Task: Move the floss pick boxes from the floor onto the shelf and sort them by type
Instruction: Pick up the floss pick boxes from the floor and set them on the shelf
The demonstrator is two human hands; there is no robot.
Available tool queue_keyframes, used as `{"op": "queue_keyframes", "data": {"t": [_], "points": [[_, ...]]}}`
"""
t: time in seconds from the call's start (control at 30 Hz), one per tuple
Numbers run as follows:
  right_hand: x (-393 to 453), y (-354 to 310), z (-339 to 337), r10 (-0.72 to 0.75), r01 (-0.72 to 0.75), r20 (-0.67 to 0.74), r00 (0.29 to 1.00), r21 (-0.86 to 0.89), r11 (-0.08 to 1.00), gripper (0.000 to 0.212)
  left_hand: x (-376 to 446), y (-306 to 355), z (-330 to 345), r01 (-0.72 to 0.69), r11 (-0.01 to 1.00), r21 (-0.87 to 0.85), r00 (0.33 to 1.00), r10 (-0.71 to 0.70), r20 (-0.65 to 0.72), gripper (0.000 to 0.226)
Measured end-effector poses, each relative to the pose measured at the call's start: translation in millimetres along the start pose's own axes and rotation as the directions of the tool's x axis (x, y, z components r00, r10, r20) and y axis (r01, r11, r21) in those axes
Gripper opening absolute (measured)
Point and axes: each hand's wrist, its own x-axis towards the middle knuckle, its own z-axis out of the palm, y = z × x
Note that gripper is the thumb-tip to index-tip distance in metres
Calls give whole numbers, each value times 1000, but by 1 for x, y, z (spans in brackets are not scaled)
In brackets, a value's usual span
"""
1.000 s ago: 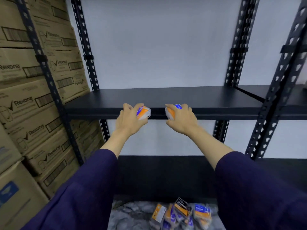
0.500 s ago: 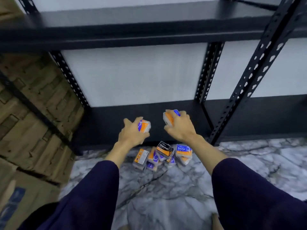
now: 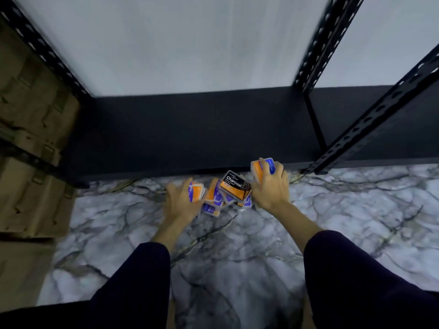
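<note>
A small pile of floss pick boxes (image 3: 215,198) lies on the marble floor just in front of the bottom shelf (image 3: 190,129). On top of the pile sits a black-and-orange box marked Charcoal (image 3: 235,187). My left hand (image 3: 181,201) is down at the pile's left side and grips an orange-and-blue box (image 3: 197,191). My right hand (image 3: 270,188) is at the pile's right side and holds another orange-and-blue box (image 3: 262,168). Both hands touch or nearly touch the pile.
The black bottom shelf board is bare and runs across the view. Black perforated uprights (image 3: 318,43) stand at the right and one at the left (image 3: 45,51). Stacked cardboard cartons (image 3: 31,138) fill the left side. Marble-patterned floor (image 3: 237,257) spreads below.
My view has tilted down from the upper shelf to the floor. Both hands, each holding a box the whole time, have come down from the shelf edge to the pile.
</note>
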Motion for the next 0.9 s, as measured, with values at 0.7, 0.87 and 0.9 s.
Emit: {"op": "queue_keyframes", "data": {"t": [0.7,0.87,0.9], "points": [[28,49,2,77,-123,239,968,185,975,64,40,64,28,-528,848,41,778,464,424,94],[30,47,4,245,-290,231,941,186,939,74,45,71,39,-556,809,189,801,461,382,84],[28,45,5,281,-317,217,935,151,937,83,46,71,40,-549,816,180,809,466,359,78]]}}
